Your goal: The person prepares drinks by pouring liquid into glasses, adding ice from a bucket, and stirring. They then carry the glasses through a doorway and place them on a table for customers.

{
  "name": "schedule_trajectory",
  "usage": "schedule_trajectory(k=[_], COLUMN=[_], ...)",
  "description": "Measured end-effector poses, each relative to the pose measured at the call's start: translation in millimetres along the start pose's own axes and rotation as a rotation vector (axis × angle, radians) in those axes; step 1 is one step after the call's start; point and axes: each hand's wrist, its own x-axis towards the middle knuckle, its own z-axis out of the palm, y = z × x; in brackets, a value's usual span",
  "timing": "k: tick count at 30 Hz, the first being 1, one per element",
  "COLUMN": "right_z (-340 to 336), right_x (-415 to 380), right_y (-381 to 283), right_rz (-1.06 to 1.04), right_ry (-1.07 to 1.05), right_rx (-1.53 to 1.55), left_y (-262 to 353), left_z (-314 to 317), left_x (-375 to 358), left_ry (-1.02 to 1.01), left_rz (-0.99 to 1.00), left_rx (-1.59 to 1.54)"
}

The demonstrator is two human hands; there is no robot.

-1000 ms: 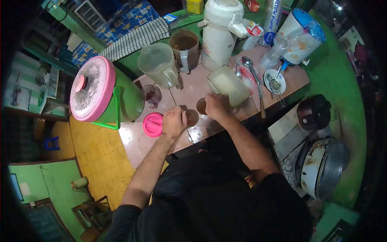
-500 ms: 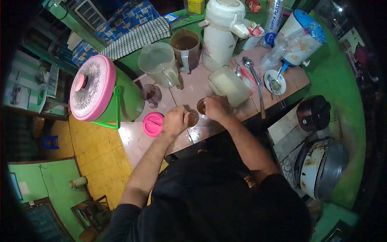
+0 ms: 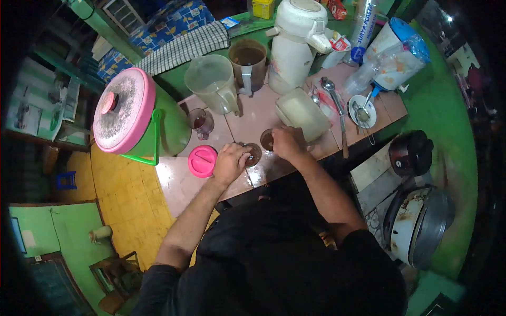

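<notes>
Two small clear glasses with brown liquid stand close together near the table's front edge. My left hand (image 3: pixel 232 163) is closed at the left rim of the nearer glass (image 3: pixel 253 156), its fingertips over the opening. My right hand (image 3: pixel 290 143) is curled into a fist at the right side of the other glass (image 3: pixel 267 139). Whatever either hand pinches is hidden by the fingers. A round pink lid (image 3: pixel 202 161) lies just left of my left hand. Behind it stands a glass mug (image 3: pixel 200 123) with a little dark liquid. A pale, translucent plastic box (image 3: pixel 302 113) sits beyond my right hand.
A large green drink cooler (image 3: pixel 168 121) with a pink lid stands at left. Two plastic pitchers (image 3: pixel 211 79) and a white thermos (image 3: pixel 291 58) line the back. Right are a long-handled ladle (image 3: pixel 337 108) and a small bowl (image 3: pixel 370 117). Stacked pots (image 3: pixel 414 218) sit lower right.
The view has shifted slightly, so the table things sit a little further right. My left fingers have moved over the nearer glass's rim, showing more of it. My right hand stays at its glass.
</notes>
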Motion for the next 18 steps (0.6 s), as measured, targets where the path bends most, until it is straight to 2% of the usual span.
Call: schedule_trajectory(k=[2,5,6,8,9,11,12,14,16,18], right_z=[0.2,-0.9,-1.6,-2.2,-2.0,-9.0,-12.9,-14.0,-10.6,-2.2], right_x=[1.9,6.8,6.7,5.4,5.0,5.4,5.1,6.2,6.3,5.5], right_y=[-2.7,-4.3,-4.3,-7.0,-8.7,-12.8,-14.2,-15.7,-13.9,-5.1], right_rz=[0.018,0.023,0.01,-0.004,-0.019,-0.034,-0.036,-0.039,-0.02,-0.04], right_ry=[-0.064,0.021,-0.042,-0.107,-0.051,0.007,0.005,0.003,-0.051,0.001], right_rx=[0.054,0.153,0.061,-0.03,0.037,0.101,0.012,-0.076,0.091,0.053], left_y=[6.6,11.6,13.0,15.5,15.8,15.4,15.4,14.3,13.4,14.3], left_z=[-4.8,-5.2,-4.2,-2.1,-1.9,0.0,0.7,0.2,1.3,2.7], left_x=[1.1,0.6,2.2,5.5,6.2,8.6,8.2,6.5,6.9,7.0], left_ry=[0.013,-0.004,-0.002,-0.055,-0.054,0.13,0.131,-0.013,0.028,0.068], left_rz=[0.078,0.036,0.033,-0.092,-0.094,-0.108,-0.108,-0.057,-0.064,-0.068], left_rx=[0.193,0.317,0.319,0.353,0.352,0.259,0.258,0.356,0.33,0.301])
